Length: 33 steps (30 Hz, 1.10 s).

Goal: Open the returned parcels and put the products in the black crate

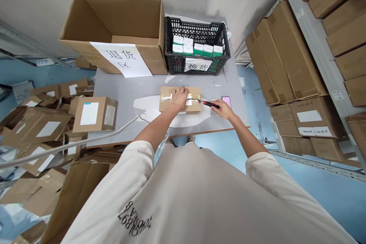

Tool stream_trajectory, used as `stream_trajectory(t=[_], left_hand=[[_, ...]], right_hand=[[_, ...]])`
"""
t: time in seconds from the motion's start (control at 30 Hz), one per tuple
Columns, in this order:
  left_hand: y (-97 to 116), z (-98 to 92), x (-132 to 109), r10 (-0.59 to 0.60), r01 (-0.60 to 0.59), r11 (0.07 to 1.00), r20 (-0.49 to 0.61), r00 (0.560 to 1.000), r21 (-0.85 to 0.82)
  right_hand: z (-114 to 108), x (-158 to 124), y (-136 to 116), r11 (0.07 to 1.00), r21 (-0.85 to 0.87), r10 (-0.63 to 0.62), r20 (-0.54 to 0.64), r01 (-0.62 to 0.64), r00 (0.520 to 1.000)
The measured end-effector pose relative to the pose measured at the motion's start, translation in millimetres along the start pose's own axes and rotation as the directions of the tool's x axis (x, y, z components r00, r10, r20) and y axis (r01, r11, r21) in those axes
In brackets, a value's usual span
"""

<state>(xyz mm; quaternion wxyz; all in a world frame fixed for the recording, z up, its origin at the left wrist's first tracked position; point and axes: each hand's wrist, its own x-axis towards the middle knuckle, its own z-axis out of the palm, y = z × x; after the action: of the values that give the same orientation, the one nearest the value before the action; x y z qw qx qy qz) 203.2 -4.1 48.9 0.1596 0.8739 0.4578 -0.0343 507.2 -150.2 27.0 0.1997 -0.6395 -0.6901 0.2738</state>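
Observation:
A small taped cardboard box (166, 103) lies on the grey table in front of me. My left hand (179, 97) rests on its top with the fingers spread, over a white label, holding nothing. In my right hand (223, 109), the fingers are wrapped round a black and red utility knife (211, 104). The knife points left, its tip at the tape along the middle of the box, near the right edge. Just beyond that hand lies a phone (227, 101) with a pink screen.
Behind stand a large open carton (137, 7) with a paper sign and a black crate (196, 26) of white-green boxes. At left are a labelled box (94, 114), a white cable (120, 131) crossing the table edge and piled cartons (42, 122). Shelves with cartons (297, 53) stand right.

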Motion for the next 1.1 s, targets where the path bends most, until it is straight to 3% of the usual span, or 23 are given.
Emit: stream_trajectory(t=[0.43, 0.63, 0.93, 1.1], left_hand=[[2.6, 24.2, -11.6, -0.004, -0.002, 0.997, -0.081, 0.997, -0.078], [-0.9, 28.6, -13.4, 0.015, -0.023, 0.995, -0.085, 0.996, -0.096], [2.7, 21.3, -20.1, -0.018, 0.01, 0.991, -0.061, 0.998, -0.132], [3.3, 21.0, -21.0, -0.026, 0.017, 0.99, -0.061, 0.998, -0.141]], right_hand=[[35.9, 1.0, 3.2, 0.996, -0.085, 0.013, -0.137, -0.024, 0.99], [34.8, 0.3, 3.9, 0.978, -0.206, 0.007, -0.159, -0.04, 0.987], [27.2, 4.8, 12.9, 0.996, -0.09, 0.015, -0.113, -0.025, 0.994], [18.9, 5.2, 21.5, 0.993, -0.114, 0.006, -0.128, -0.021, 0.992]])
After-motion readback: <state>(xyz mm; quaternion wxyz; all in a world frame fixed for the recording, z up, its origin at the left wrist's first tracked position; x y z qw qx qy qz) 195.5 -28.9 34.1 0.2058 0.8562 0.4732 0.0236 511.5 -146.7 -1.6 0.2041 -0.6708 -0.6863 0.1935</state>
